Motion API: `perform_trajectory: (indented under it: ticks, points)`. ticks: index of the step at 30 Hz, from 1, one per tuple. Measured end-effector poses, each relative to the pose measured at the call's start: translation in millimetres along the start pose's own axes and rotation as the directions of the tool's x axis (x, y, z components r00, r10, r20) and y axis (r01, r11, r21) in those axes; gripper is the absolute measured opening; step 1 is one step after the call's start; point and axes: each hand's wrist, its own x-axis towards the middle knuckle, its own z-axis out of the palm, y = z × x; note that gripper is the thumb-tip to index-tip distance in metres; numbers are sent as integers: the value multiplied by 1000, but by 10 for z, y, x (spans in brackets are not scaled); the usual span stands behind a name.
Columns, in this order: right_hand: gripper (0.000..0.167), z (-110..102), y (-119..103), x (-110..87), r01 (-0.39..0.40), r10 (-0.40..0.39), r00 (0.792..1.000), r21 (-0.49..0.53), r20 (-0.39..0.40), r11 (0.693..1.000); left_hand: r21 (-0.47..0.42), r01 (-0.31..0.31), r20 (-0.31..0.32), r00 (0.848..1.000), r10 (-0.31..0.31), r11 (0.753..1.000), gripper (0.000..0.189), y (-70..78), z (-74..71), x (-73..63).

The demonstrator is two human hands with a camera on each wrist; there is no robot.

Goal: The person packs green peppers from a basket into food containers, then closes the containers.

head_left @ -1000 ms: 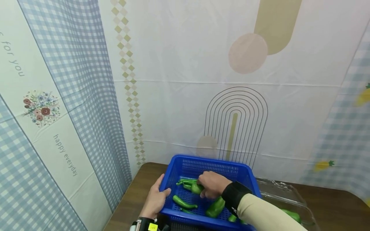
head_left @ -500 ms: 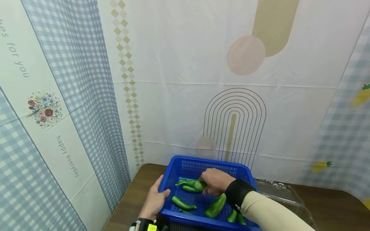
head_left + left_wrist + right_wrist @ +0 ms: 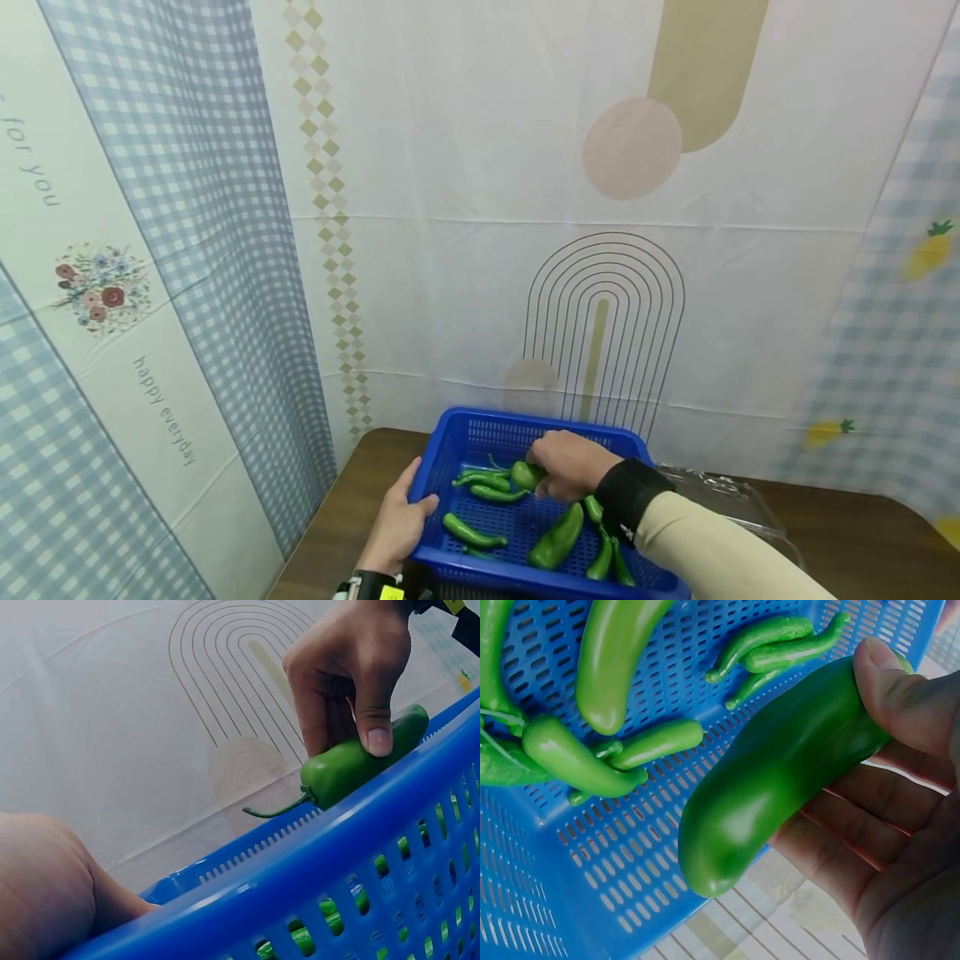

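1. Carries a large green pepper [image 3: 780,780] in the right hand [image 3: 567,468] a little farther right over the blue basket [image 3: 472,565] than a second ago, showing more of the small green peppers [image 3: 498,494] beside it.
2. Pinches that large pepper between thumb and fingers, tilted, with stem pointing left in the head view.
3. Grips the basket's left side with the left hand [image 3: 393,527], thumb over the rim.
4. Inside the basket, toward the front: another big pepper [image 3: 557,537], with smaller ones on either side.
5. On the table [image 3: 352,483], just right of the basket: a clear plastic box [image 3: 716,487], partly behind the right sleeve [image 3: 720,550].
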Motion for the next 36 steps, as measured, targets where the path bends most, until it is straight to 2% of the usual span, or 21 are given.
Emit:
perform_trajectory:
  ticks: [8, 25, 31, 36]
  points:
    - [37, -43, 69, -64, -21, 21, 1000, -8, -19, 1000, 12, 10, 1, 1000, -10, 1000, 69, -3, 7, 2]
    - [42, -142, 182, -219, 2, -1, 999, 7, -50, 1000, 34, 14, -8, 1000, -14, 999, 70, -18, 1, -7]
    - [40, -108, 160, -290, -16, 18, 998, 33, -59, 999, 52, 24, -12, 1000, -23, 998, 70, -48, -21, -69]
    - [42, -170, 173, -338, -43, 46, 998, 44, -48, 998, 44, 6, -4, 1000, -6, 999, 71, -27, -26, -47]
